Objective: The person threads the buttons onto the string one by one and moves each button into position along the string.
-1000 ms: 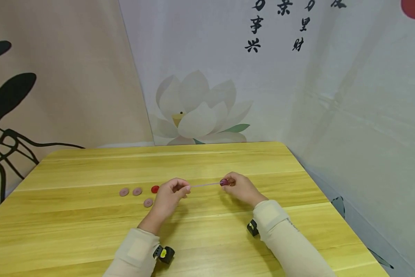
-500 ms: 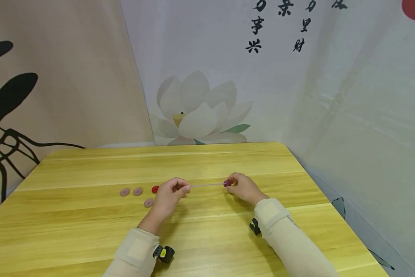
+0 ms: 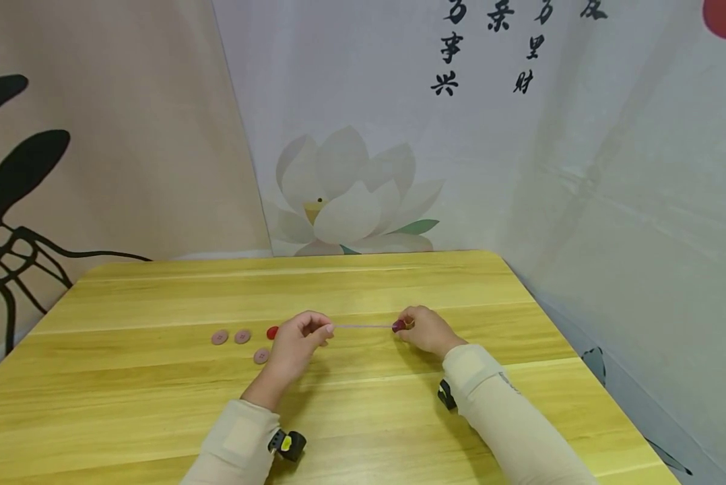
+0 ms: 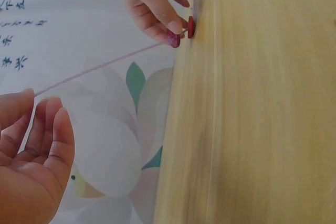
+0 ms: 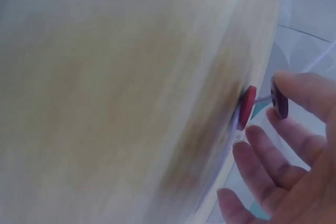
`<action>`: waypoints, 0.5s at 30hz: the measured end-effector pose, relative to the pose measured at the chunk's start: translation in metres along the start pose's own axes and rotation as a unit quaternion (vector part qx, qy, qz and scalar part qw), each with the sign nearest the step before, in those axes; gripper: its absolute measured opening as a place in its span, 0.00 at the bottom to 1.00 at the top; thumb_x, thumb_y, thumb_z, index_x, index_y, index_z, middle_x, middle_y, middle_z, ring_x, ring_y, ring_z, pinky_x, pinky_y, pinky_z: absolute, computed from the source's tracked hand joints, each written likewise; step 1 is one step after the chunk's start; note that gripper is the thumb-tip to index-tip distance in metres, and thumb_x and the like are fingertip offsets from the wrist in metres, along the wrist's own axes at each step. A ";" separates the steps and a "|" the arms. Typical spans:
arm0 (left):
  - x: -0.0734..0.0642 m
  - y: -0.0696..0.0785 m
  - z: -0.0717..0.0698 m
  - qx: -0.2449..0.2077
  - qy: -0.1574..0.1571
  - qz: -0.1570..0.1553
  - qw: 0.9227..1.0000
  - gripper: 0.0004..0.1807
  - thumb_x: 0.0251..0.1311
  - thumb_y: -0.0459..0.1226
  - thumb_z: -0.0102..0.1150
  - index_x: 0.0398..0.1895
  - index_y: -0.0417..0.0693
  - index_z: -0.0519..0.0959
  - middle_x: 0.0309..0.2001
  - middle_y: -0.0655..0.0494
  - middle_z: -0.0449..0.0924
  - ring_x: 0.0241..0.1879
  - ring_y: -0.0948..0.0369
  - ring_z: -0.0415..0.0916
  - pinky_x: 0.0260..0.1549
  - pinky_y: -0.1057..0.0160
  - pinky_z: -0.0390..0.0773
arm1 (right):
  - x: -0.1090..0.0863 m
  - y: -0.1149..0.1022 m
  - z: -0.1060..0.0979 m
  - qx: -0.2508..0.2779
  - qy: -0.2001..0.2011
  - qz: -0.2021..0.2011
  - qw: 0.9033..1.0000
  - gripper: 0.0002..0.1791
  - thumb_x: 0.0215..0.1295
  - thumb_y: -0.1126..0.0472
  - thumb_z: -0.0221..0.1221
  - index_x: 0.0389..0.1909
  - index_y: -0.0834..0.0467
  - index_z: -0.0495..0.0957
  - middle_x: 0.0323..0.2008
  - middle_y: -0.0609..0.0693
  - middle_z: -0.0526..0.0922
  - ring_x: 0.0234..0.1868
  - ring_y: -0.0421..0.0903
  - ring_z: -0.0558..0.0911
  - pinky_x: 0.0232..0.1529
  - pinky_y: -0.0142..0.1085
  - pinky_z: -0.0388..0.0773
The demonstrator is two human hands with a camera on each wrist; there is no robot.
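My left hand (image 3: 296,342) pinches one end of a thin lilac string (image 3: 363,326) between thumb and forefinger. The string runs taut to the right, over the table. A dark purple button (image 5: 279,98) is threaded on it, and my right hand (image 3: 426,329) pinches that button between thumb and finger. Just past it, a red button (image 5: 247,107) also sits on the string with a short gap between the two. The string's tail (image 5: 223,158) trails from the red button. In the left wrist view the red button (image 4: 191,27) lies beside my right fingertips.
Left of my left hand lie several loose buttons on the wooden table (image 3: 363,417): a red button (image 3: 272,333) and dusty pink ones, including a pink button (image 3: 220,337) farthest left. A printed cloth (image 3: 363,135) hangs behind the table.
My right hand has moved slightly right and then a little down with the purple button, so the stretch of string between the hands is longer. My left hand has stayed in place.
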State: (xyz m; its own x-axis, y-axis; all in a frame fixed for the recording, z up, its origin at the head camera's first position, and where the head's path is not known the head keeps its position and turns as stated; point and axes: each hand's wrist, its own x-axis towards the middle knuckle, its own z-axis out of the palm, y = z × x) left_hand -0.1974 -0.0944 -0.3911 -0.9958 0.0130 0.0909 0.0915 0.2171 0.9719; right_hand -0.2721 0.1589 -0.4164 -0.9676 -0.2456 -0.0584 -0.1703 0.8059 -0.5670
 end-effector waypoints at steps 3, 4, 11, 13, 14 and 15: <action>0.000 0.000 0.000 -0.003 -0.001 0.001 1.000 0.04 0.64 0.32 0.59 0.38 0.38 0.79 0.30 0.52 0.78 0.33 0.58 0.75 0.43 0.51 0.79 | 0.001 0.000 0.000 -0.004 -0.008 0.000 1.000 0.09 0.60 0.61 0.66 0.41 0.57 0.81 0.44 0.54 0.80 0.42 0.48 0.76 0.49 0.44 0.74; 0.000 0.001 0.000 -0.005 -0.002 0.000 1.000 0.04 0.64 0.32 0.59 0.38 0.38 0.79 0.30 0.52 0.78 0.33 0.58 0.75 0.43 0.51 0.79 | 0.001 0.000 0.000 -0.006 -0.011 -0.001 1.000 0.09 0.60 0.61 0.66 0.41 0.57 0.82 0.43 0.54 0.80 0.41 0.48 0.76 0.48 0.44 0.74; 0.000 0.002 0.000 -0.011 -0.002 -0.002 1.000 0.04 0.64 0.32 0.58 0.37 0.39 0.79 0.31 0.53 0.78 0.34 0.58 0.75 0.43 0.52 0.79 | -0.002 -0.002 -0.002 -0.026 -0.023 -0.013 0.999 0.08 0.59 0.64 0.66 0.40 0.58 0.83 0.38 0.50 0.82 0.40 0.47 0.77 0.48 0.44 0.75; 0.001 0.002 0.000 -0.010 0.000 -0.004 1.000 0.04 0.64 0.32 0.59 0.37 0.39 0.79 0.31 0.53 0.78 0.34 0.58 0.75 0.43 0.53 0.79 | -0.002 -0.003 -0.002 -0.033 -0.026 -0.014 0.999 0.08 0.59 0.64 0.66 0.40 0.58 0.83 0.37 0.50 0.82 0.41 0.47 0.78 0.49 0.45 0.75; 0.001 0.002 0.000 -0.009 0.000 -0.004 1.000 0.04 0.64 0.32 0.58 0.37 0.39 0.79 0.31 0.53 0.78 0.34 0.58 0.75 0.42 0.54 0.79 | -0.002 -0.003 -0.002 -0.037 -0.026 -0.016 0.999 0.08 0.59 0.64 0.67 0.40 0.58 0.83 0.37 0.50 0.82 0.42 0.47 0.78 0.49 0.45 0.76; 0.001 0.003 0.000 -0.008 0.000 -0.004 1.000 0.04 0.65 0.32 0.58 0.37 0.39 0.79 0.31 0.53 0.78 0.34 0.59 0.75 0.42 0.54 0.78 | -0.002 -0.003 -0.002 -0.041 -0.026 -0.017 0.999 0.08 0.59 0.64 0.67 0.40 0.58 0.83 0.37 0.50 0.82 0.42 0.47 0.79 0.49 0.44 0.76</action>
State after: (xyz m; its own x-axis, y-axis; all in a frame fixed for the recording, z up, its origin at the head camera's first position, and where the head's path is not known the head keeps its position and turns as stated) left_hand -0.1982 -0.0937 -0.3883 -0.9964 0.0122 0.0833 0.0841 0.2019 0.9758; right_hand -0.2704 0.1573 -0.4130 -0.9504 -0.2997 -0.0830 -0.2203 0.8372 -0.5005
